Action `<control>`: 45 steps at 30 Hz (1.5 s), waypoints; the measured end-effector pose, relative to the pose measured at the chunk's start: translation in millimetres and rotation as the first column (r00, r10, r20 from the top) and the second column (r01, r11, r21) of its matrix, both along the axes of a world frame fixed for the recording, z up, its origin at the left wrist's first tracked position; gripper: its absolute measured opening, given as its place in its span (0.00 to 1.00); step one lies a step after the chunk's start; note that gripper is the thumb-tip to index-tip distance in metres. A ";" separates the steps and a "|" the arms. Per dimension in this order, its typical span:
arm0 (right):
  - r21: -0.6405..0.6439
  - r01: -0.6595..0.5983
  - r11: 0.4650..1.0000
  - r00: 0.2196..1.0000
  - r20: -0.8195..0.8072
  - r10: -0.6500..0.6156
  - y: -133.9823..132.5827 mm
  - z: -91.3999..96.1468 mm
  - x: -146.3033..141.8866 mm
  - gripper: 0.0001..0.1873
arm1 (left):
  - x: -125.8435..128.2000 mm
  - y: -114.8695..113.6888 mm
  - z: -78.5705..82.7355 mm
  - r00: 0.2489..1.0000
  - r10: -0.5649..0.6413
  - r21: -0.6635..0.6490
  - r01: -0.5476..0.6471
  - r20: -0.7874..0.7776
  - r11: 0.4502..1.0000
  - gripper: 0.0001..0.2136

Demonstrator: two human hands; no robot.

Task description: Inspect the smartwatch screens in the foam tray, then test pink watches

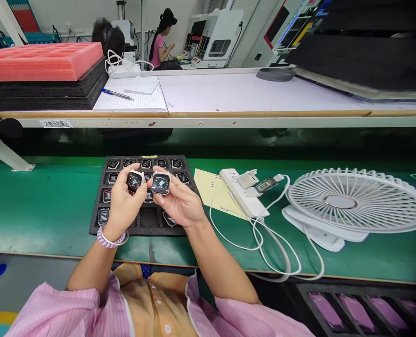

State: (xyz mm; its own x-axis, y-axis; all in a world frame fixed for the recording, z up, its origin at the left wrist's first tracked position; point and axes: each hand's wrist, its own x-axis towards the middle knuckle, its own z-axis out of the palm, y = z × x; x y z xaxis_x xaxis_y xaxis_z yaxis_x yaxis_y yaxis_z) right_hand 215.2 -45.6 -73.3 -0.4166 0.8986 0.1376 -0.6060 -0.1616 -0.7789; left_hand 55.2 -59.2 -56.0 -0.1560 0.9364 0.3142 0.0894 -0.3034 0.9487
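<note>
Both hands are over the black foam tray (141, 230) on the green bench (46, 206), each holding a watch. The left hand (123, 206) grips one watch (135, 181) between thumb and fingers; the right hand (185, 201) holds the other watch (161, 182) with its fingers curled round the case. The two watches are side by side above the tray's middle, just apart, their lit dark screens facing up. More watches (103, 216) sit in the tray's compartments, some partly hidden by the hands.

Just right of the tray lies a yellow sheet (204, 183), with a white power strip (252, 204) resting partly over it — plugs and white cables (288, 270) spread from there. Farther right of the tray is a white fan (339, 201), its round grille tilted upward.

Beyond the tray runs a raised shelf (211, 96). Past the tray's far left side, it bears pink foam (42, 63) stacked on black foam (42, 96), and a blue pen (116, 93) on lined paper (148, 99).
</note>
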 end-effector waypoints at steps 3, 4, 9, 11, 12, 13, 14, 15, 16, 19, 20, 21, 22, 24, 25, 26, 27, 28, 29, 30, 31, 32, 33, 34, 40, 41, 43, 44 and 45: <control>-0.002 0.006 1.000 1.000 0.010 -0.006 0.0 -0.8 -1.1 0.26 | -1.1 0.1 -0.8 0.999 0.012 0.016 -0.012 -0.034 1.000 0.20; -0.003 0.007 1.000 1.000 0.011 -0.007 -0.1 -1.5 -1.6 0.26 | -1.4 0.3 -1.4 0.999 0.019 0.024 -0.018 -0.044 1.000 0.20; -0.025 0.012 1.000 0.999 0.048 -0.011 0.2 -3.9 -2.2 0.26 | -0.8 2.0 -4.6 1.000 -0.007 -0.005 0.007 -0.010 1.000 0.21; -0.023 0.013 1.000 0.999 0.045 -0.012 0.6 -4.0 -1.3 0.27 | 0.1 2.4 -5.0 1.000 -0.016 -0.016 0.017 0.013 1.000 0.22; -0.019 0.012 1.000 0.999 0.036 -0.011 0.7 -3.9 -0.8 0.27 | 0.4 2.3 -5.0 1.000 -0.013 -0.015 0.013 0.017 1.000 0.22; -0.014 0.008 1.000 1.000 0.025 -0.008 0.7 -3.9 -0.4 0.26 | 0.5 2.2 -5.0 1.000 -0.008 -0.012 0.008 0.019 1.000 0.22; -0.009 0.003 1.000 1.000 0.012 -0.003 0.7 -3.9 -0.1 0.26 | 0.5 1.9 -4.8 1.000 -0.004 -0.010 0.004 0.017 1.000 0.21; -0.007 -0.004 1.000 1.000 0.001 0.004 0.5 -3.9 0.0 0.26 | 0.3 1.5 -4.7 1.000 -0.001 -0.008 0.001 0.012 1.000 0.21; -0.007 -0.010 1.000 1.000 -0.005 0.010 0.2 -4.0 0.0 0.25 | 0.0 1.2 -4.6 1.000 0.003 -0.005 -0.003 0.001 1.000 0.21; -0.016 -0.009 1.000 1.000 0.004 0.009 -0.7 -3.9 -0.5 0.24 | -1.2 1.0 -4.5 0.999 0.014 0.013 -0.013 -0.051 1.000 0.20; -0.020 -0.002 1.000 1.000 0.012 0.002 -0.8 -3.5 -0.6 0.24 | -1.3 1.2 -4.3 0.998 0.016 0.018 -0.015 -0.058 1.000 0.19; -0.021 0.006 1.000 1.000 0.022 -0.006 -0.9 -3.0 -0.4 0.25 | -1.3 1.3 -3.9 0.998 0.016 0.020 -0.015 -0.054 1.000 0.19; -0.020 0.014 1.000 0.999 0.033 -0.013 -0.8 -2.3 -0.1 0.26 | -1.0 1.4 -3.3 0.999 0.011 0.019 -0.011 -0.041 1.000 0.19; -0.012 0.023 1.000 0.998 0.056 -0.022 -0.4 -0.9 1.0 0.27 | 0.1 1.1 -1.4 1.000 -0.009 0.009 0.009 0.000 1.000 0.20; -0.009 0.023 1.000 0.998 0.058 -0.023 -0.2 -0.4 1.7 0.27 | 0.7 0.6 -0.3 1.000 -0.020 0.005 0.020 0.017 1.000 0.20; -0.008 0.019 1.000 0.999 0.050 -0.019 0.1 -0.2 2.3 0.26 | 1.1 0.1 0.6 0.999 -0.029 0.002 0.029 0.029 1.000 0.21; -0.010 0.012 1.000 0.999 0.033 -0.012 0.3 -0.2 2.8 0.26 | 1.3 -0.4 1.3 0.999 -0.035 0.001 0.035 0.035 0.999 0.21; -0.011 0.004 1.000 1.000 0.015 -0.004 0.5 -0.6 3.0 0.26 | 1.2 -0.6 1.4 0.999 -0.038 0.000 0.038 0.035 0.999 0.21; -0.011 -0.003 1.000 1.000 0.002 0.003 0.6 -1.3 3.0 0.25 | 0.9 -0.4 0.8 0.999 -0.037 0.001 0.037 0.027 0.999 0.21; -0.011 -0.006 1.000 1.000 -0.001 0.006 0.8 -2.2 2.7 0.25 | 0.2 0.4 -0.4 0.999 -0.034 0.001 0.034 0.012 0.999 0.21; -0.012 -0.007 1.000 1.000 0.006 0.007 1.0 -3.3 2.4 0.24 | -0.6 1.9 -2.3 1.000 -0.028 -0.001 0.028 -0.007 1.000 0.20; -0.015 -0.005 1.000 1.000 0.021 0.005 1.5 -4.5 2.0 0.24 | -1.6 4.0 -4.5 1.000 -0.020 -0.004 0.020 -0.024 1.000 0.20; -0.019 -0.002 1.000 0.999 0.037 0.003 2.2 -5.6 1.9 0.23 | -2.7 6.6 -7.0 0.999 -0.011 -0.008 0.011 -0.037 1.000 0.20; -0.027 -0.003 1.000 0.999 0.052 0.005 3.3 -6.6 2.1 0.24 | -3.8 9.7 -9.3 0.999 -0.003 -0.015 0.003 -0.041 1.000 0.20; -0.092 -0.009 0.996 0.998 0.055 0.014 19.0 -6.2 12.8 0.22 | -10.1 27.6 -10.6 0.980 -0.143 -0.146 0.163 0.137 0.976 0.30; -0.097 0.003 0.995 0.999 0.050 0.002 22.4 -6.1 15.4 0.22 | -10.8 29.7 -9.4 0.971 -0.167 -0.174 0.197 0.173 0.965 0.32; -0.105 0.030 0.994 0.998 0.060 -0.024 28.3 -7.6 20.1 0.21 | -11.4 32.8 -8.2 0.955 -0.192 -0.227 0.243 0.224 0.943 0.32; -0.108 0.044 0.993 0.997 0.074 -0.036 30.3 -9.6 21.8 0.21 | -11.3 34.0 -8.7 0.948 -0.201 -0.250 0.262 0.245 0.932 0.32; -0.108 0.058 0.992 0.995 0.091 -0.048 31.7 -12.4 22.9 0.22 | -10.9 34.9 -10.1 0.941 -0.211 -0.269 0.282 0.265 0.921 0.32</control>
